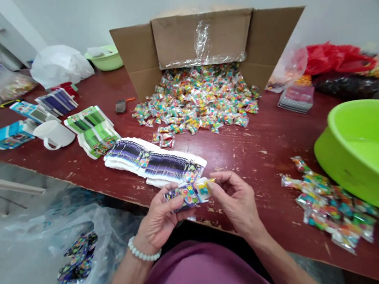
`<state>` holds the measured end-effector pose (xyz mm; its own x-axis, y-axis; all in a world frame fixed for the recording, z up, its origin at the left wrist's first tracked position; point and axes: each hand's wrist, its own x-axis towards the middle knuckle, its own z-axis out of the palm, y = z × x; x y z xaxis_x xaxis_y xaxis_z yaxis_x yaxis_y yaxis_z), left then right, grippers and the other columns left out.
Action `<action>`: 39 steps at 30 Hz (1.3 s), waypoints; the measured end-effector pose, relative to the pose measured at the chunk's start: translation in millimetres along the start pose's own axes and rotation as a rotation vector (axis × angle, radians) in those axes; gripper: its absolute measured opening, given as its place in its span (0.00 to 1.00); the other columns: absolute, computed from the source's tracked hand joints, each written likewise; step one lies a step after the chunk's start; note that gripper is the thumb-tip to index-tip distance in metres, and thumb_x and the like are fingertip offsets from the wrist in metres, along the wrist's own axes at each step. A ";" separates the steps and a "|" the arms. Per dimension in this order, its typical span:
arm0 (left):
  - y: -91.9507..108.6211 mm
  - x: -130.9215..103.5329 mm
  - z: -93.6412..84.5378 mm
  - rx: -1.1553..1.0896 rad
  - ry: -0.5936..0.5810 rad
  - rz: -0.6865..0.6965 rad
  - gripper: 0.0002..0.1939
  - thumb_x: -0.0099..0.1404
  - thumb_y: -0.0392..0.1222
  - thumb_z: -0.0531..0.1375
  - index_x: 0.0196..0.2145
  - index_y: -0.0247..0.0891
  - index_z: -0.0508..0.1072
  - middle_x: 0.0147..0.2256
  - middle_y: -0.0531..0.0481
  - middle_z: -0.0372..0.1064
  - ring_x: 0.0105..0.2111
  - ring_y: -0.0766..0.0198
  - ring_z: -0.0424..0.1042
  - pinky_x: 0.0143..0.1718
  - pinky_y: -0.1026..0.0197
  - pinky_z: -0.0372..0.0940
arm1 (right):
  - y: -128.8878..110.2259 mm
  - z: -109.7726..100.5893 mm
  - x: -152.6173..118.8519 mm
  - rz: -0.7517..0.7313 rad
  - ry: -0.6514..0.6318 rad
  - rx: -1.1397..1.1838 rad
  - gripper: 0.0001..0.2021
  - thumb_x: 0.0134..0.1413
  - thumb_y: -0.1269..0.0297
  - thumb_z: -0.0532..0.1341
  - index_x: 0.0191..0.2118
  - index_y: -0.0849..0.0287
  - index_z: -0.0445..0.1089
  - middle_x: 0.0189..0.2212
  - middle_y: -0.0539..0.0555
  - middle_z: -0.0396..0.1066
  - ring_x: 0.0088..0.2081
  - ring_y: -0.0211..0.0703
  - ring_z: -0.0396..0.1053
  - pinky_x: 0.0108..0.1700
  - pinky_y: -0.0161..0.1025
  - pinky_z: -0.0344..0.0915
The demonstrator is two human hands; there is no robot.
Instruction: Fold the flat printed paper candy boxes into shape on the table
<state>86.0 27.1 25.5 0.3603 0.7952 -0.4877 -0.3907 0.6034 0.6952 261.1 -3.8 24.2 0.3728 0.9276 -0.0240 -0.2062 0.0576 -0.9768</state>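
Observation:
My left hand (161, 218) is closed around a small dark purple printed candy box (188, 196), held above the table's front edge. At the box's right end, my right hand (237, 198) pinches a clear candy packet (203, 187) with yellow and blue pieces, partly inside the opening. Just beyond my hands lie overlapping rows of flat purple candy boxes (164, 164). Farther back, a large heap of candy packets (200, 96) spills from a cardboard box (203, 37) tipped on its side.
On the right, loose candy packets (334, 207) lie beside a green basin (362, 156). Left are green cartons (95, 131), a white mug (54, 134) and blue cartons (12, 135). A plastic bag (98, 247) with purple boxes hangs low left. A plastic container (296, 98) stands right of the heap.

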 end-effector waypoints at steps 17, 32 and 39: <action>-22.6 -5.2 7.3 0.322 -0.342 0.075 0.25 0.63 0.35 0.59 0.58 0.42 0.61 0.37 0.51 0.68 0.30 0.66 0.70 0.34 0.61 0.66 | -20.1 -9.0 8.9 -0.454 -0.333 -0.749 0.09 0.65 0.65 0.57 0.35 0.58 0.74 0.31 0.54 0.73 0.37 0.45 0.66 0.43 0.44 0.61; -14.3 -0.5 7.7 0.519 -0.306 0.111 0.17 0.63 0.39 0.60 0.50 0.40 0.69 0.35 0.53 0.68 0.31 0.67 0.64 0.31 0.65 0.62 | -20.4 -11.5 10.4 -0.478 -0.512 -0.733 0.06 0.62 0.68 0.61 0.34 0.56 0.74 0.29 0.52 0.74 0.32 0.42 0.68 0.38 0.39 0.62; -19.3 3.4 14.0 0.222 -0.102 0.054 0.25 0.66 0.58 0.56 0.48 0.34 0.75 0.38 0.44 0.75 0.32 0.60 0.71 0.31 0.60 0.68 | -9.5 -6.3 6.5 -0.073 -0.221 -0.246 0.06 0.57 0.61 0.64 0.38 0.56 0.71 0.33 0.50 0.73 0.33 0.39 0.69 0.36 0.35 0.66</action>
<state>106.6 17.3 17.8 0.4317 0.8092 -0.3985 -0.2199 0.5229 0.8235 271.2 -0.6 32.0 0.1683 0.9834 0.0683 0.0482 0.0610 -0.9970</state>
